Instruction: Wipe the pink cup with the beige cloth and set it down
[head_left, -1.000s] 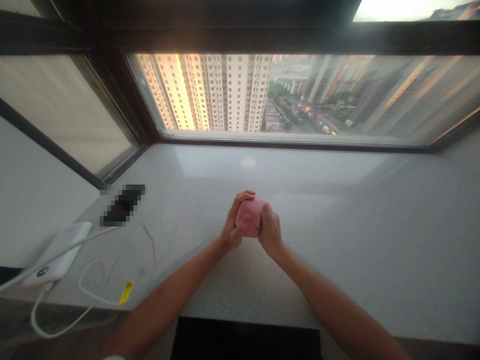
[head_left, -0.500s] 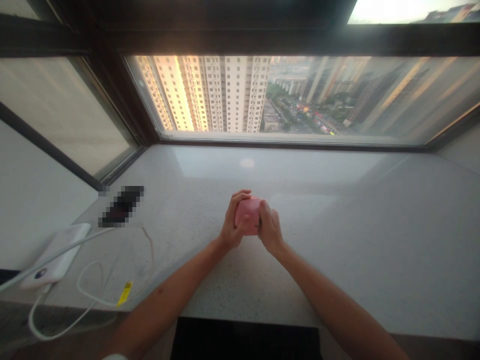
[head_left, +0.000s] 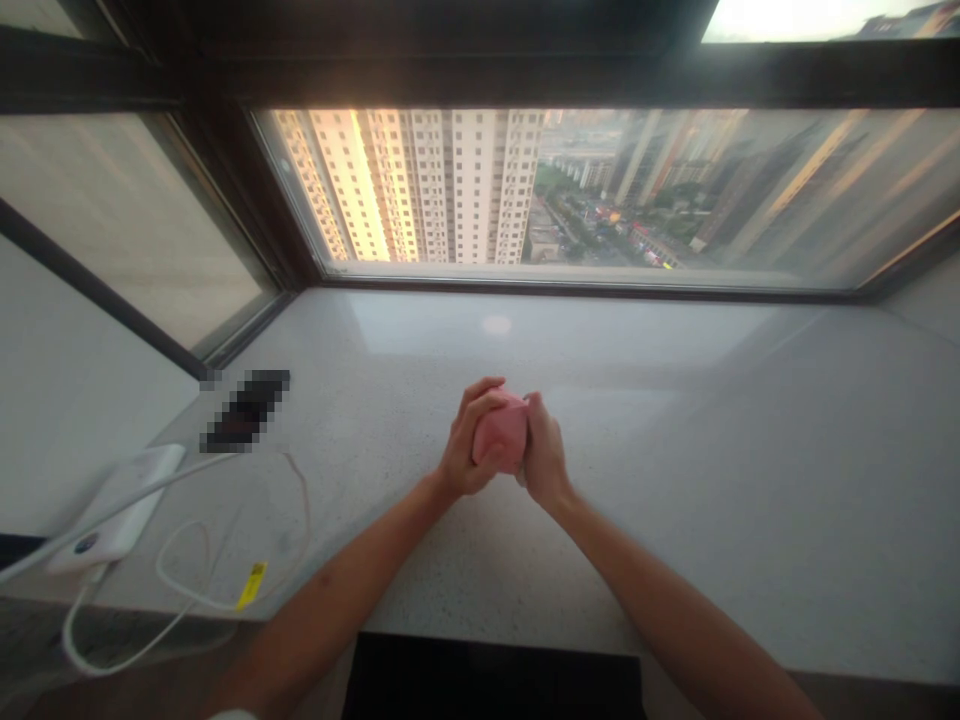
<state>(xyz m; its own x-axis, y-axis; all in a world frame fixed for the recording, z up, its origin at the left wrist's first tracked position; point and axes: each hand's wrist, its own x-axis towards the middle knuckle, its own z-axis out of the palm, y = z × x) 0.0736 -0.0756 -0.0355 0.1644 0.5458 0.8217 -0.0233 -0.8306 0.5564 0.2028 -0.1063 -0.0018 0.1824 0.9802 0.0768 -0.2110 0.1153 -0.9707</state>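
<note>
speckled pale stone desk (head_left: 675, 480) below a wide window, viewed from above the hands. centre: a pink rounded object (head_left: 501, 432), material unclear, lies between both hands near the middle of the desk; whether it touches the desk cannot be told. left hand (head_left: 469, 442) wraps the object's left side, its fingers (head_left: 480, 398) closed across the upper surface. right hand (head_left: 545, 450) presses against the right side, its fingers (head_left: 535, 415) closed and upright against the object. both hands grip the object, which hides part of each palm. left forearm (head_left: 352, 590) and right forearm (head_left: 660, 590) enter from the lower corners, angled inward. far left, well apart from the hands: a dark flat object (head_left: 247, 410), obscured by pixelation, stands just above a white power bank (head_left: 116, 510). a white cable (head_left: 225, 590) runs from the power bank in loops across the desk and over its front edge, carrying a yellow tag (head_left: 251, 587). a black panel (head_left: 491, 680) lies along the lower edge of the view. background: a dark window frame (head_left: 450, 75) surrounds glass looking onto high-rise towers (head_left: 427, 190) and streets far below.
</note>
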